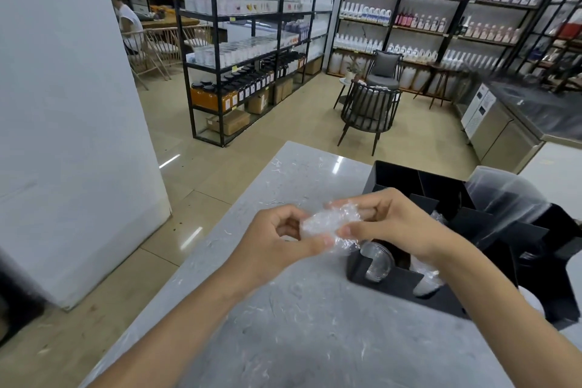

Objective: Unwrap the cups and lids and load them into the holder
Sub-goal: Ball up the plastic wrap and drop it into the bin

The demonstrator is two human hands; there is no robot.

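Note:
Both hands hold a crumpled ball of clear plastic wrap (324,224) above the grey counter. My left hand (277,239) pinches its left side and my right hand (390,224) grips its right side, thumb underneath. The black cup holder (472,224) stands just right of my hands. A stack of clear lids (376,261) lies in its front left slot. Clear cups (425,277) lie in the slot beside that, partly hidden by my right wrist. A tall sleeve of cups in plastic (504,198) leans in the holder's back right part.
The grey marble counter (283,324) ends at its left and far edges above a tiled floor. A white pillar (63,135) stands to the left. Black shelving, dark chairs and a steel counter (504,123) stand farther off. A person sits far back left.

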